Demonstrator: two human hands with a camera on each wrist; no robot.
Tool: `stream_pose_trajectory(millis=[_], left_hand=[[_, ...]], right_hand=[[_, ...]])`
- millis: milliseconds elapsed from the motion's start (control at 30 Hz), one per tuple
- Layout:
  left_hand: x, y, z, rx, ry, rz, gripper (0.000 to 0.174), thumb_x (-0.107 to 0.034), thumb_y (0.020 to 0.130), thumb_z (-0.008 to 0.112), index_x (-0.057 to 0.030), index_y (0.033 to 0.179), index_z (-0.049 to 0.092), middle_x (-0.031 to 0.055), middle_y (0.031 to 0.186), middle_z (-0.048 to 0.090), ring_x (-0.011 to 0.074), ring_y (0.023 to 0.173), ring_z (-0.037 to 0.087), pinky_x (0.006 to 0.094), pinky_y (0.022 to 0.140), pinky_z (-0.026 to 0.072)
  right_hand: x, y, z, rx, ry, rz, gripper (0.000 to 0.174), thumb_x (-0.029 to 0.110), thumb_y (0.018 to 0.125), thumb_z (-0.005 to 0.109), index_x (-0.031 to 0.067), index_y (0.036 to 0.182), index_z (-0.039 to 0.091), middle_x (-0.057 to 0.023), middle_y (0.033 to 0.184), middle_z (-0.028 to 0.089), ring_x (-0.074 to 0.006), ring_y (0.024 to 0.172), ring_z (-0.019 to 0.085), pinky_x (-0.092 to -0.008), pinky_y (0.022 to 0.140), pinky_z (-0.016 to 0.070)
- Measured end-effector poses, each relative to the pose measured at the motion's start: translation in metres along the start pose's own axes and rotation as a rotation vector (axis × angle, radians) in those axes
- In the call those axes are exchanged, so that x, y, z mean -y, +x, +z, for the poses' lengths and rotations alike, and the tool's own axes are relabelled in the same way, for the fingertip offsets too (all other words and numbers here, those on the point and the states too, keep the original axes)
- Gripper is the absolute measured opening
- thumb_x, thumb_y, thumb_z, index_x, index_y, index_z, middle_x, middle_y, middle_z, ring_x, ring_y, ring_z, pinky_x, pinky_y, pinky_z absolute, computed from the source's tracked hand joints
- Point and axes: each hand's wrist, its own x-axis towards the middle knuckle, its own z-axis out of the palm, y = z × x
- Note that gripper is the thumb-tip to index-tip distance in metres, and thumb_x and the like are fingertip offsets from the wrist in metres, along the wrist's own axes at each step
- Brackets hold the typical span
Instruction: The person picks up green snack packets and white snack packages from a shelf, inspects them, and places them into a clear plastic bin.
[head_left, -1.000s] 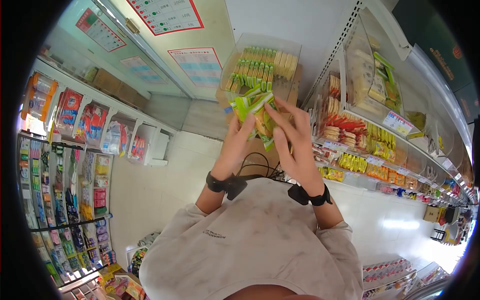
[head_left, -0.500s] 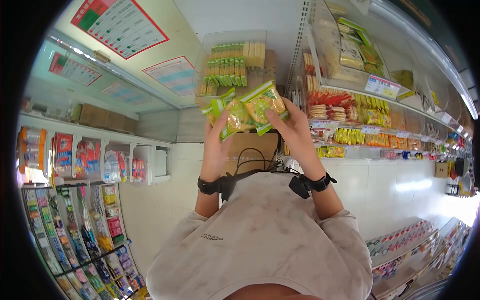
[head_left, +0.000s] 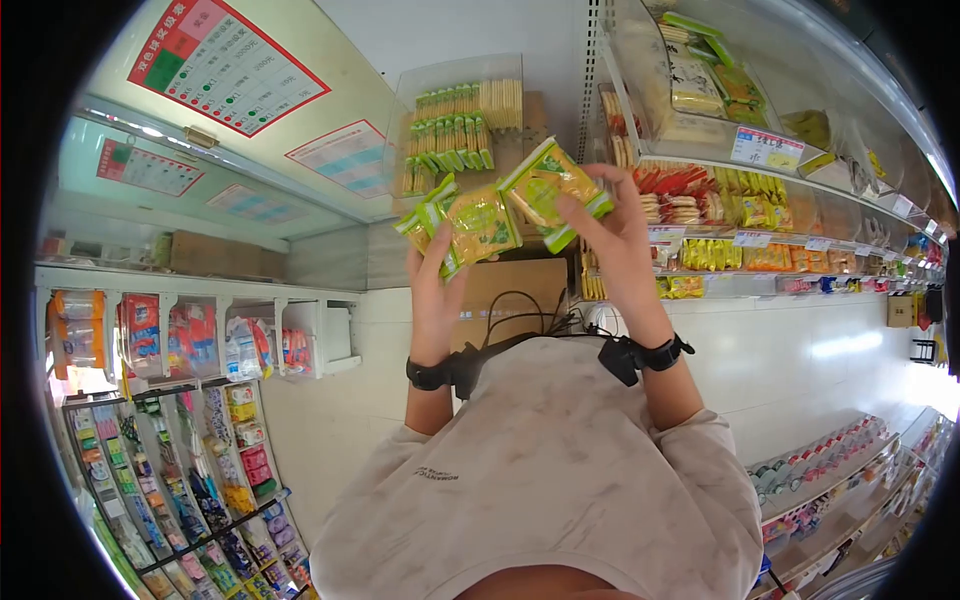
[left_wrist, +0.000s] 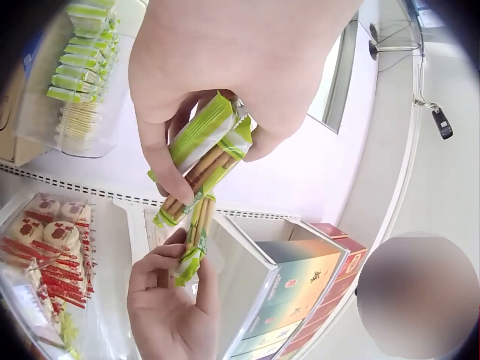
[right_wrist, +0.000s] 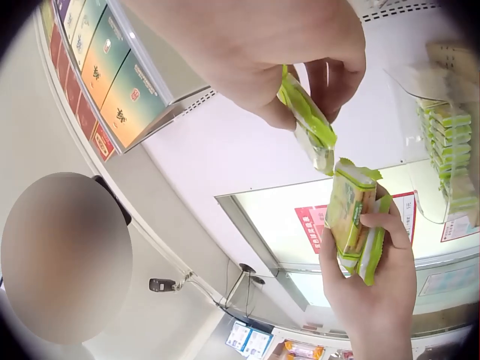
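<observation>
My left hand grips green-and-yellow biscuit packets, at least two lying against each other, thumb across the front. One more packet of the same kind is pinched between the thumb and fingers of my right hand. The two hands hold their packets side by side at chest height, edges close together. In the left wrist view, round biscuits show edge-on through the clear film of the left hand's packets. Beyond the hands stands a clear bin with rows of similar packets.
On the right, shelves with price tags hold more packaged snacks. A cardboard box with black cables stands on the floor below the hands. At the left are a glass counter and a rack of small goods.
The packets were bunched together between both hands, then fanned out. My right hand has drawn one packet slightly to the right. The head view has shifted.
</observation>
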Motion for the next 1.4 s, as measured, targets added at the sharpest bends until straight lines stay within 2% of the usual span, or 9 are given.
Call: stream_pose_trajectory(millis=[100, 333, 633, 767, 833, 967, 1100, 1267, 1400], left_hand=[[0.011, 0.003, -0.013, 0.055, 0.276, 0.209, 0.045, -0.018, 0.097, 0.066, -0.0089, 0.139, 0.054, 0.0097, 0.141, 0.054, 0.0253, 0.131, 0.054, 0.0480, 0.106, 0.0498], [-0.017, -0.002, 0.017, 0.099, -0.148, -0.032, 0.044, -0.017, 0.096, 0.062, -0.0082, 0.138, 0.052, 0.0084, 0.139, 0.055, 0.0273, 0.131, 0.054, 0.0583, 0.109, 0.0449], [-0.006, 0.001, 0.001, -0.087, 0.054, -0.070, 0.039, -0.016, 0.100, 0.064, -0.0039, 0.136, 0.055, 0.0085, 0.131, 0.064, 0.0198, 0.119, 0.063, 0.0404, 0.097, 0.0544], [-0.021, 0.004, 0.007, 0.121, 0.068, -0.183, 0.039, -0.013, 0.098, 0.067, 0.0007, 0.133, 0.058, 0.0093, 0.125, 0.068, 0.0184, 0.110, 0.068, 0.0358, 0.094, 0.0554], [-0.025, 0.005, 0.009, 0.222, 0.071, -0.269, 0.039, -0.012, 0.097, 0.068, 0.0018, 0.132, 0.059, 0.0089, 0.124, 0.069, 0.0180, 0.109, 0.069, 0.0342, 0.093, 0.0550], [-0.017, 0.004, 0.005, 0.359, 0.098, -0.308, 0.041, -0.021, 0.095, 0.072, 0.0006, 0.129, 0.062, 0.0064, 0.115, 0.069, 0.0139, 0.102, 0.069, 0.0284, 0.071, 0.0595], [-0.019, 0.002, 0.013, 0.367, 0.071, -0.347, 0.045, -0.025, 0.097, 0.071, -0.0012, 0.133, 0.058, 0.0064, 0.116, 0.068, 0.0137, 0.103, 0.069, 0.0288, 0.073, 0.0597], [-0.027, -0.006, 0.024, 0.244, -0.227, -0.394, 0.056, -0.031, 0.097, 0.072, -0.0021, 0.141, 0.051, 0.0053, 0.124, 0.065, 0.0131, 0.114, 0.064, 0.0319, 0.086, 0.0575], [-0.018, -0.005, 0.027, 0.342, 0.280, -0.103, 0.057, -0.024, 0.096, 0.074, -0.0017, 0.143, 0.049, 0.0052, 0.130, 0.063, 0.0126, 0.120, 0.060, 0.0305, 0.096, 0.0509]], right_hand=[[0.008, 0.004, 0.000, 0.035, 0.019, -0.050, 0.043, 0.006, 0.097, 0.071, 0.0004, 0.134, 0.050, -0.0092, 0.120, 0.067, -0.0131, 0.111, 0.062, -0.0283, 0.089, 0.0533], [0.011, 0.005, 0.002, 0.049, -0.049, -0.002, 0.046, 0.011, 0.100, 0.067, -0.0025, 0.141, 0.050, -0.0104, 0.118, 0.070, -0.0102, 0.108, 0.062, -0.0279, 0.096, 0.0494], [0.012, 0.008, -0.002, 0.040, -0.215, -0.170, 0.032, 0.014, 0.103, 0.064, -0.0047, 0.129, 0.060, -0.0056, 0.112, 0.071, -0.0075, 0.106, 0.061, -0.0267, 0.095, 0.0491], [0.029, 0.001, -0.003, 0.104, -0.306, -0.001, 0.029, 0.008, 0.097, 0.070, -0.0044, 0.123, 0.064, -0.0046, 0.109, 0.071, -0.0078, 0.102, 0.062, -0.0283, 0.091, 0.0513], [0.022, 0.004, -0.009, 0.285, -0.347, -0.104, 0.026, 0.006, 0.091, 0.076, -0.0031, 0.114, 0.068, -0.0052, 0.106, 0.071, -0.0100, 0.099, 0.064, -0.0288, 0.087, 0.0519], [0.018, 0.007, 0.001, 0.441, -0.653, -0.326, 0.021, 0.006, 0.079, 0.084, 0.0023, 0.098, 0.075, -0.0056, 0.097, 0.066, -0.0169, 0.087, 0.064, -0.0297, 0.077, 0.0499], [0.003, 0.010, 0.005, 0.448, -0.710, -0.429, 0.026, 0.007, 0.080, 0.083, 0.0046, 0.105, 0.075, -0.0049, 0.096, 0.062, -0.0146, 0.085, 0.061, -0.0290, 0.070, 0.0481], [-0.010, 0.005, 0.012, 0.193, -0.616, -0.102, 0.032, 0.013, 0.088, 0.080, 0.0022, 0.116, 0.069, -0.0017, 0.082, 0.058, -0.0077, 0.071, 0.052, -0.0268, 0.060, 0.0438], [-0.022, 0.005, 0.004, 0.074, -0.732, -0.086, 0.030, 0.018, 0.094, 0.076, -0.0001, 0.115, 0.067, -0.0003, 0.075, 0.059, -0.0056, 0.065, 0.048, -0.0264, 0.058, 0.0429]])
